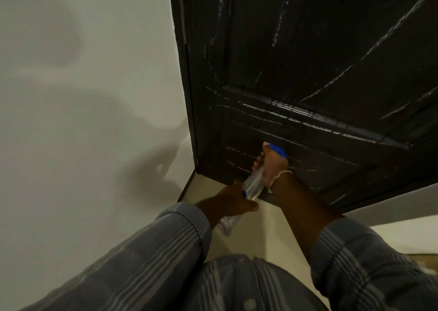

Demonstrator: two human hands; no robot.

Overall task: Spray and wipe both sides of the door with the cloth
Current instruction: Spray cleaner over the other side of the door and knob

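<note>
I see the dark brown panelled wooden door (308,73) streaked with wet lines, and both my hands sit low in front of its bottom panel, holding one clear plastic spray bottle (253,185) between them. My left hand (227,200) has its fingers curled around the bottle's lower body, nearer me than the door, while my right hand (270,166) wraps around the blue top end, close against the door's lower panel. I cannot spot a cloth anywhere near the door.
</note>
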